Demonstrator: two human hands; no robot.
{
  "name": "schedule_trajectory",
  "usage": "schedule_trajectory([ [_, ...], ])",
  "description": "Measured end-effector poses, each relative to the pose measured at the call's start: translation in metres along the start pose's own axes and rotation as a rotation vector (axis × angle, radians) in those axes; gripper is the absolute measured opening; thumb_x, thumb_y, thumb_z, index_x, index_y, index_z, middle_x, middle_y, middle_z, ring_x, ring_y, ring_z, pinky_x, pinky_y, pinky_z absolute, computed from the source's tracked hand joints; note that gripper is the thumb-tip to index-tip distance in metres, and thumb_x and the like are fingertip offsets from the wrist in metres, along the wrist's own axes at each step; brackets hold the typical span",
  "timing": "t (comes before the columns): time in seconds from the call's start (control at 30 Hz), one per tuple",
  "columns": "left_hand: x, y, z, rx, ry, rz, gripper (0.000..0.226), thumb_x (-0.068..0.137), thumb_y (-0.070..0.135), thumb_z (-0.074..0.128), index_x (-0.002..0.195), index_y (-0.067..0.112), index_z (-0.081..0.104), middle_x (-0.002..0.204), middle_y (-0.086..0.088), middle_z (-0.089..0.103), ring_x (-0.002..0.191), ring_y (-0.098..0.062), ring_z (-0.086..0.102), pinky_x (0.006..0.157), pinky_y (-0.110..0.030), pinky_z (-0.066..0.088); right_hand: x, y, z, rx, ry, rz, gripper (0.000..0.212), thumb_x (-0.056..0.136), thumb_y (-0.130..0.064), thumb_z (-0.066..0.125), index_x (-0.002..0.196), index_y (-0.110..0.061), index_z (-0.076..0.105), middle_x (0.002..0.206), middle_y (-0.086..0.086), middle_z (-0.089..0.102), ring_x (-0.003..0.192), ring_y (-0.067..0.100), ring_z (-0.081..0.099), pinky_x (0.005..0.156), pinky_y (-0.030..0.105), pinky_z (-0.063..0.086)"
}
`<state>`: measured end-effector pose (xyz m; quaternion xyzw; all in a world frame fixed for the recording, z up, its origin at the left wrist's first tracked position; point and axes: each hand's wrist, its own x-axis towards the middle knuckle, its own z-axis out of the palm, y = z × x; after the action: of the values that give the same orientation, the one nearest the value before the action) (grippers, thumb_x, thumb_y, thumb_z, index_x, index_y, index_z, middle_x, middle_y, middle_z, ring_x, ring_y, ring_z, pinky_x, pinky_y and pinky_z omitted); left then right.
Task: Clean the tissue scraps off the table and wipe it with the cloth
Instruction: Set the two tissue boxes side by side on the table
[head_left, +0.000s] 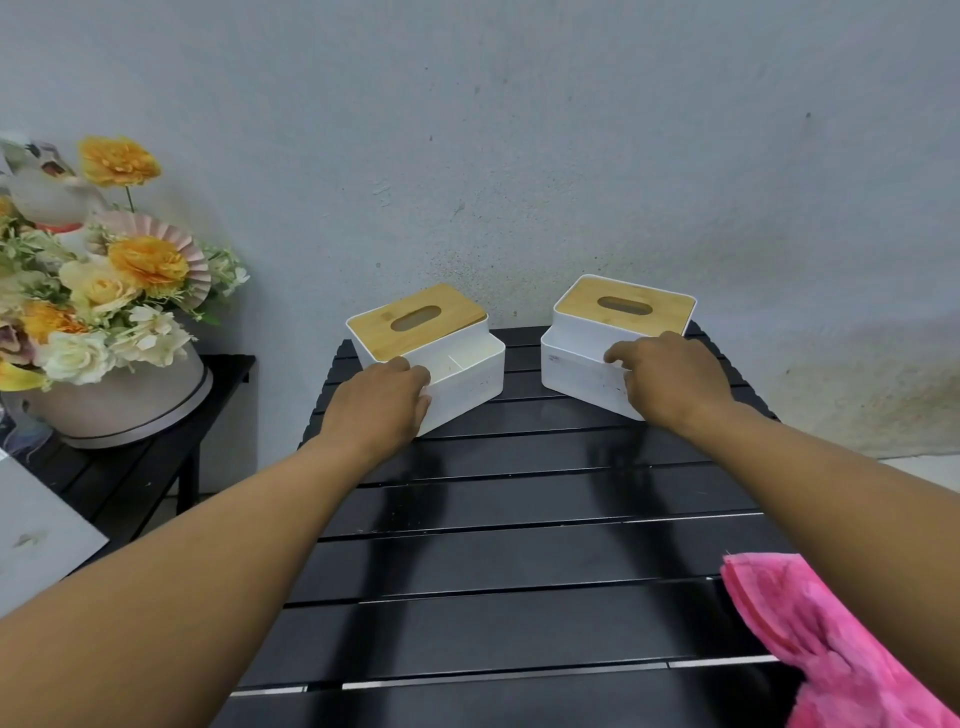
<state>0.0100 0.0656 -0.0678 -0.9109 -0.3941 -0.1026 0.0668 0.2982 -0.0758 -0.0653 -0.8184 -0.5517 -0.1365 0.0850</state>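
Two white tissue boxes with wooden lids stand at the far end of the black slatted table (519, 551). My left hand (379, 400) grips the near corner of the left tissue box (457, 358), fingers curled over its front compartment rim. My right hand (670, 379) grips the front edge of the right tissue box (582, 343), with the index finger stretched along the rim. A pink cloth (831, 639) lies at the table's near right corner, partly under my right forearm. No tissue scraps show on the table.
A flower arrangement in a round pale box (119, 400) sits on a lower black side table (156, 467) to the left. A grey wall (519, 156) stands right behind the boxes. A grey board (36, 530) lies at the left edge.
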Motion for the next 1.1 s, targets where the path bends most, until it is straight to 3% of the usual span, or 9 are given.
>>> schedule_trajectory([
  [0.2, 0.015, 0.015, -0.005, -0.004, 0.032, 0.034, 0.035, 0.096, 0.041, 0.047, 0.122, 0.02, 0.058, 0.114, -0.002, 0.059, 0.103, -0.024, 0.054, 0.075, -0.04, 0.05, 0.009, -0.013, -0.007, 0.017, 0.01, -0.009, 0.032, 0.094, -0.027, 0.052, 0.124, -0.028, 0.06, 0.118, 0.004, 0.063, 0.106, 0.03, 0.053, 0.078, 0.038, 0.045],
  [0.37, 0.034, 0.041, -0.003, 0.065, -0.117, 0.023, 0.031, 0.094, 0.025, 0.051, 0.124, 0.017, 0.055, 0.114, -0.009, 0.055, 0.105, -0.03, 0.052, 0.078, -0.041, 0.043, 0.019, -0.044, -0.007, 0.023, -0.134, -0.004, 0.042, 0.087, -0.01, 0.053, 0.127, -0.022, 0.058, 0.12, 0.009, 0.059, 0.108, 0.031, 0.05, 0.077, 0.036, 0.039],
  [0.5, 0.036, 0.042, 0.001, -0.091, -0.173, -0.057, 0.043, 0.086, 0.006, 0.056, 0.127, 0.019, 0.055, 0.118, -0.01, 0.06, 0.108, -0.03, 0.055, 0.088, -0.044, 0.05, 0.02, -0.041, -0.004, 0.094, -0.124, 0.059, 0.043, 0.084, -0.002, 0.05, 0.122, -0.021, 0.062, 0.117, 0.009, 0.063, 0.108, 0.031, 0.052, 0.074, 0.034, 0.042],
  [0.8, 0.031, 0.034, 0.005, -0.207, -0.147, -0.048, 0.047, 0.086, 0.001, 0.048, 0.126, 0.024, 0.055, 0.114, -0.009, 0.061, 0.103, -0.029, 0.054, 0.083, -0.041, 0.05, 0.014, -0.022, 0.002, 0.259, -0.103, 0.109, 0.047, 0.081, 0.003, 0.045, 0.112, -0.027, 0.064, 0.111, 0.002, 0.064, 0.087, 0.022, 0.048, 0.066, 0.03, 0.039],
  [0.9, 0.028, 0.033, 0.006, -0.216, -0.13, -0.036, 0.047, 0.087, 0.001, 0.047, 0.127, 0.025, 0.054, 0.11, -0.007, 0.061, 0.101, -0.027, 0.053, 0.076, -0.036, 0.046, 0.011, -0.019, 0.004, 0.26, -0.097, 0.091, 0.048, 0.083, 0.003, 0.044, 0.113, -0.029, 0.063, 0.116, -0.001, 0.065, 0.095, 0.025, 0.055, 0.069, 0.031, 0.043],
  [1.1, 0.025, 0.031, 0.005, -0.215, -0.119, -0.028, 0.045, 0.088, 0.001, 0.047, 0.126, 0.025, 0.054, 0.109, -0.007, 0.061, 0.1, -0.028, 0.053, 0.076, -0.037, 0.048, 0.007, -0.017, 0.004, 0.273, -0.088, 0.077, 0.045, 0.083, 0.001, 0.043, 0.109, -0.029, 0.064, 0.115, -0.002, 0.066, 0.098, 0.025, 0.057, 0.075, 0.034, 0.05],
])
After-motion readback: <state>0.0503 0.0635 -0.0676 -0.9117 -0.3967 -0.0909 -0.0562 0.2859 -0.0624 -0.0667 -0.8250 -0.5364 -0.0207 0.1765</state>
